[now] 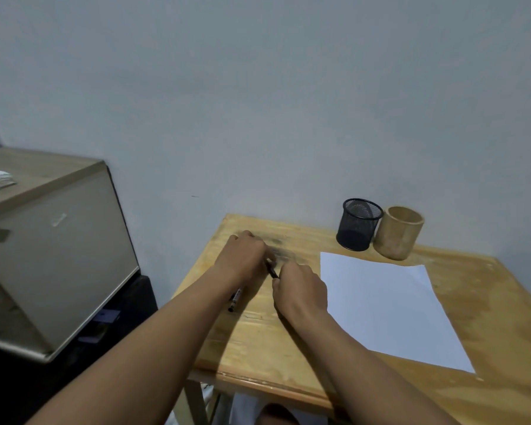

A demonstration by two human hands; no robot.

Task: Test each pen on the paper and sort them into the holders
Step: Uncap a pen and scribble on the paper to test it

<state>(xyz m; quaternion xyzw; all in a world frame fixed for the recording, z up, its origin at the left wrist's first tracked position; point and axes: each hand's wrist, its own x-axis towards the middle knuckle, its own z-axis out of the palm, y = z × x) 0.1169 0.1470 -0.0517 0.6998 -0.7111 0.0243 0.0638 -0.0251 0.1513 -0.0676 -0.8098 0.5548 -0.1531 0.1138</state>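
Wood-topped bench (258, 342) carries a white sheet of paper (390, 308), and everything else is placed against that sheet. Just left of the paper, both hands meet over the bare wood. The left hand (242, 256) is curled round one end of a dark pen (271, 269), and the right hand (301, 289) pinches the other end, so only a short stretch of the barrel shows between them. A second pen (235, 299) lies flat on the bench further left of the paper, partly hidden under the left wrist. Beyond the paper's far edge stand a black mesh holder (359, 225) and a wooden holder (399, 233), side by side and touching or nearly so. No pens show above either rim.

The sheet looks unmarked, so the task seems to be at its start. The hands are most likely pulling the cap off the first pen, though the cap itself cannot be made out. The next move calls for carrying the bared tip rightward onto the paper and drawing a short stroke. Whichever way it writes decides its holder.
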